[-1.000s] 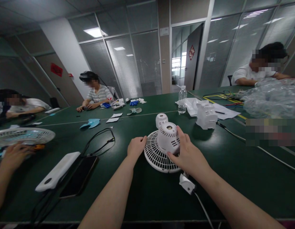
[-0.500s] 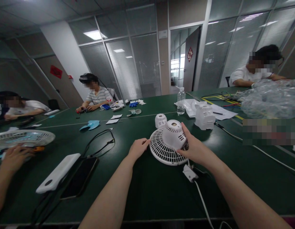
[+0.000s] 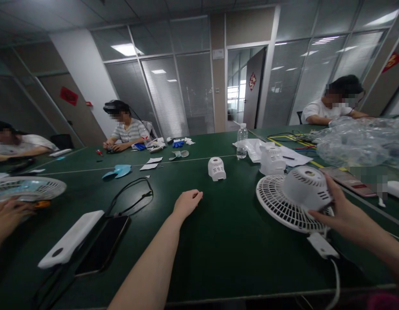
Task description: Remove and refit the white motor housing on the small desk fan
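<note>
On the right, my right hand [image 3: 344, 211] grips the white motor housing of a small fan [image 3: 304, 187]. The housing sits over a round white grille [image 3: 271, 202], which lies face down. A white switch box [image 3: 322, 246] with a cord hangs by the grille's near edge. My left hand [image 3: 187, 203] is at the middle of the table, its fingers curled together with nothing visible in them. Beyond it stands a loose white slotted cover [image 3: 216, 168]. Another white housing [image 3: 272, 160] stands behind the grille, partly hidden.
A clear bottle [image 3: 241, 141] stands beside plastic bags [image 3: 364, 140]. Blue fan blades [image 3: 117, 172], a power bank [image 3: 72, 239] and a phone [image 3: 103, 245] lie left. A co-worker's hand [image 3: 12, 215] is at another grille [image 3: 54, 188]; other people sit around the green table.
My right hand has moved the fan with its grille and switch box to the right, away from my left hand and the loose cover. My left hand has stayed nearly in place.
</note>
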{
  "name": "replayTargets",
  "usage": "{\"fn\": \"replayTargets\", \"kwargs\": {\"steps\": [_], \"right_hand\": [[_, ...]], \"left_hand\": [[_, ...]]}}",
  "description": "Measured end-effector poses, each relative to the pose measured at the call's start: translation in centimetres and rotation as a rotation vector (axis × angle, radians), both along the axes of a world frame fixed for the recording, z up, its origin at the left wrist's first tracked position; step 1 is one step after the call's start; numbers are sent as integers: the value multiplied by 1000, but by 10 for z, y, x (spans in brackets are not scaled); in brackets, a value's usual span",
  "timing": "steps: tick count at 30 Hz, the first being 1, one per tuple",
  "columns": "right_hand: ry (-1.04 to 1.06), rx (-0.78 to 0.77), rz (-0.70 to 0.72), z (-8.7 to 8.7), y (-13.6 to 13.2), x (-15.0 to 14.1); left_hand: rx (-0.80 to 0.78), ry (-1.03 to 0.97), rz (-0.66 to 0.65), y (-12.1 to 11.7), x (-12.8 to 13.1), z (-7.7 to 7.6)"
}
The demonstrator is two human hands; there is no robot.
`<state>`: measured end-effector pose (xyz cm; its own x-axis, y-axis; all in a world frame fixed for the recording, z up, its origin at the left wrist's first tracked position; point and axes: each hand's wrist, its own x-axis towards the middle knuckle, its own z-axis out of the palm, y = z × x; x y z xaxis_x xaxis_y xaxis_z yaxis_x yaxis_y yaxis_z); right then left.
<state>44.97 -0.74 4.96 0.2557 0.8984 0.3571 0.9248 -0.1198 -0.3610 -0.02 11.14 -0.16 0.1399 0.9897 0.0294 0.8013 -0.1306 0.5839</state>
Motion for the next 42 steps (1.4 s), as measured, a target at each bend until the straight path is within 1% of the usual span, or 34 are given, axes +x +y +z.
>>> {"fn": "replayTargets", "kwargs": {"steps": [2,4,5,7,9,11,13,15,17,20,22,24,26,28,30,32,34,36,38,39,40,42], "right_hand": [[9,3,-17,-4,0,26],[-7,27,-2,-6,0,43],[-15,36,-5,-5,0,47],[-26,53,-29,0,-2,45],[-65,116,-54,9,-5,31],[-141,241,-67,23,-5,11],[-194,382,-71,39,0,-11],[-197,491,-43,54,14,-32],[-157,538,17,69,35,-50],[-27,472,72,83,74,-69],[49,412,57,86,98,-76],[97,379,9,83,118,-78],[140,335,-51,76,133,-76],[186,260,-102,68,143,-73],[211,196,-127,61,148,-72],[203,187,-113,57,146,-77],[169,224,-50,58,133,-89],[136,266,46,63,109,-102],[99,320,138,71,76,-107],[72,366,174,74,59,-104],[27,421,162,76,42,-97],[-46,507,46,74,18,-67]], "left_hand": [[-17,6,8,-1,1,2],[-32,7,17,-2,1,3],[-35,5,20,-2,1,3],[-35,0,20,-2,1,4],[-33,-5,18,-3,0,4],[-32,-11,16,-4,0,4],[-33,-15,15,-5,0,5],[-34,-19,13,-5,0,6],[-32,-21,12,-5,1,6],[-30,-20,16,-5,0,7],[-31,-21,19,-5,0,7],[-35,-27,19,-5,-1,8],[-40,-33,15,-5,-3,9],[-46,-38,12,-5,-4,10],[-49,-40,14,-6,-4,11],[-50,-38,18,-6,-4,11],[-49,-35,22,-5,-5,12],[-50,-33,25,-6,-5,12],[-52,-33,26,-6,-5,12],[-53,-33,27,-6,-5,12],[-54,-33,29,-7,-5,12],[-54,-33,33,-7,-5,12]]}}
